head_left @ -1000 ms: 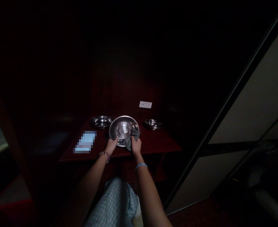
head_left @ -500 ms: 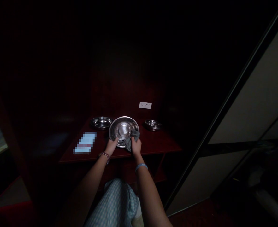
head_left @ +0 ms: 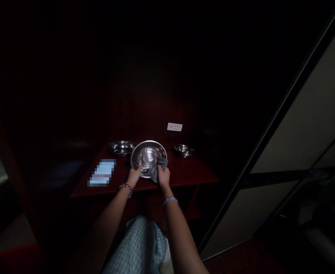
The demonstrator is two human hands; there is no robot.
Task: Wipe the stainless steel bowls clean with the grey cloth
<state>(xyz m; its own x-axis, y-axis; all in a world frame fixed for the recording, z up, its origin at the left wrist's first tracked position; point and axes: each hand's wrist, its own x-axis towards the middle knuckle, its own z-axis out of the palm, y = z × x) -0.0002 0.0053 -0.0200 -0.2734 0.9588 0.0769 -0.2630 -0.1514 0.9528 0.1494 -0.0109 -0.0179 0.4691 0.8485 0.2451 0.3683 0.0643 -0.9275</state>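
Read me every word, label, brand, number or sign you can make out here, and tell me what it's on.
No text can be read.
Pixelated pale-blue rectangle: blocked out, unreadable.
Blue wristband: any marking is too small to read.
Held steel bowl, gray cloth, wall socket: no legible lettering.

No text, brand, number or sign is legible. The bright blue-white, roughly rectangular patch (head_left: pixel 102 173) on the dark red, flat tabletop (head_left: pixel 192 173) is pixelated, its content unreadable. Details on the white rectangular wall socket plate (head_left: pixel 174 127) and light-blue ring-shaped wristband (head_left: pixel 170 200) are too small to decipher.
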